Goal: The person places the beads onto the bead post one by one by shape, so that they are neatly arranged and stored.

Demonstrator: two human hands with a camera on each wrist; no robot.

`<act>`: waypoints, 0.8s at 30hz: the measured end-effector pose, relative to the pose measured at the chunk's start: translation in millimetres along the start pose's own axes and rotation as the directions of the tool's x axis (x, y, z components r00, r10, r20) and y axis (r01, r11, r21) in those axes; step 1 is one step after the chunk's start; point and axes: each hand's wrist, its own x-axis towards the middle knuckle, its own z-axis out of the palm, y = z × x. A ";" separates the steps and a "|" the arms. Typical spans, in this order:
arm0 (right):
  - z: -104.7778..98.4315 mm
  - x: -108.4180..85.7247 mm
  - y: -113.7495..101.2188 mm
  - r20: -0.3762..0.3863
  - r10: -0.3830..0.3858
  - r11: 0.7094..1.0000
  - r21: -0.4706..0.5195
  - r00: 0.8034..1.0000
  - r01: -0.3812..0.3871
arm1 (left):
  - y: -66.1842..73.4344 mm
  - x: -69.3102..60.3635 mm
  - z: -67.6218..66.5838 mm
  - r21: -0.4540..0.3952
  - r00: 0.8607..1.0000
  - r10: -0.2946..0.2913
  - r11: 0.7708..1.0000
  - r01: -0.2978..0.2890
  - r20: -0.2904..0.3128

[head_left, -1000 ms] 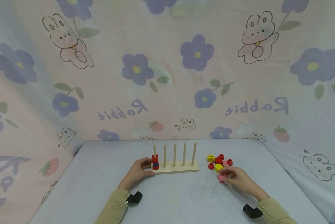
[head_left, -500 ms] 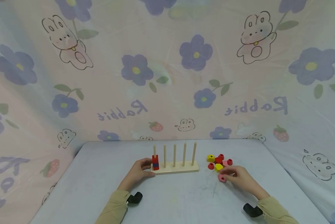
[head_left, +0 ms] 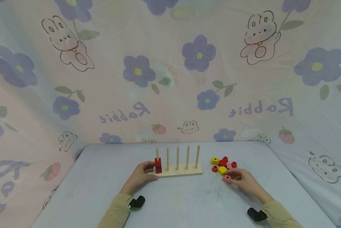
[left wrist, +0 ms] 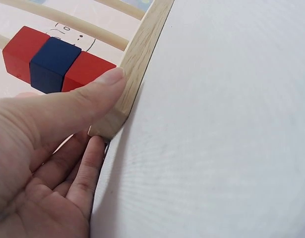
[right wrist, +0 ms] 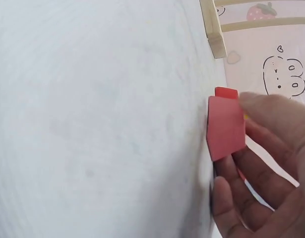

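My left hand [head_left: 141, 175] grips the left end of a wooden peg stand [head_left: 180, 173]. In the left wrist view its thumb lies against the stand's base [left wrist: 145, 52], with the fingers curled around the end. On the leftmost peg sit a red block [left wrist: 24, 53], a dark blue block [left wrist: 53, 62] and another red block [left wrist: 88, 69]. The other pegs are bare. Right of the stand, my right hand [head_left: 244, 182] pinches a pink faceted bead [head_left: 226, 179] between thumb and fingers, its hole showing in the head view. The right wrist view shows the pink bead's [right wrist: 225, 126] flat side.
Just behind the right hand lies a loose group of beads: a yellow one [head_left: 214, 161], a second yellow one [head_left: 222, 171], a red one [head_left: 214, 169] and several more red and pink. A white-covered table [head_left: 182, 202] meets a patterned curtain [head_left: 170, 95] at the back.
The pink bead has turned in the right hand's fingers: its hole came into view facing front and now points more upward. The left hand and the stand stay put.
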 end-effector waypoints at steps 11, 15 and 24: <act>2.7 5.5 -11.2 -0.012 -0.057 0.994 -0.092 0.998 0.056 | 18.1 -6.6 -1.0 -0.017 1.000 -0.004 1.000 0.004 0.016; -2.3 11.7 -32.6 -0.008 -0.147 0.985 -0.094 0.989 0.145 | -0.4 -1.0 -1.4 -0.016 1.000 -0.001 1.000 0.002 0.010; -11.9 31.0 -90.2 0.003 -0.282 0.959 0.008 0.959 0.282 | -8.5 2.7 -0.8 0.018 0.999 -0.049 0.999 0.049 -0.006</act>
